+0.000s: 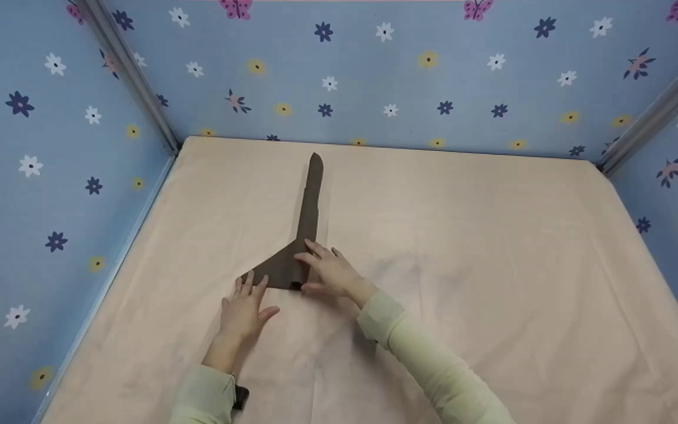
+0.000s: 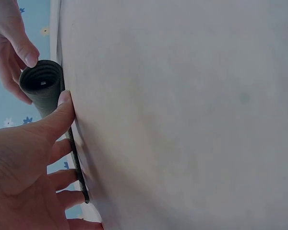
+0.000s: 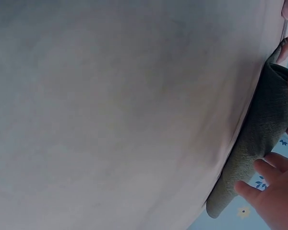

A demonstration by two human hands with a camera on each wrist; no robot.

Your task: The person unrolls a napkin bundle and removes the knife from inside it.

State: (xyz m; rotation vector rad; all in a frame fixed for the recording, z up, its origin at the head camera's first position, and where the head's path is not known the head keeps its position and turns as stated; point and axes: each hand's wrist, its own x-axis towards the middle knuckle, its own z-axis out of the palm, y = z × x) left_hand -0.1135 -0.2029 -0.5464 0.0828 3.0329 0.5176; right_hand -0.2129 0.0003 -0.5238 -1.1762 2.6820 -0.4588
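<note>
A dark grey-green cloth [image 1: 275,270] lies on the table, partly rolled into a long, narrow tube with a flat triangular flap to its left. In the left wrist view the near end of the rolled cloth [image 2: 42,79] shows as an open, layered ring. My left hand [image 1: 243,315] touches the flap's left corner with spread fingertips, its thumb held apart. Across the near part of the roll, my right hand [image 1: 333,274] rests with extended fingers on top and its thumb beside the open end. The right wrist view shows these fingers [image 3: 266,175] against the roll's side.
A pale pink-beige cover [image 1: 480,253] with soft wrinkles spreads over the table. Blue panels [image 1: 374,70] patterned with flowers and butterflies stand behind and at both sides. Grey metal posts [image 1: 133,76] rise at the back corners. A dark device [image 1: 241,398] sits at the left wrist.
</note>
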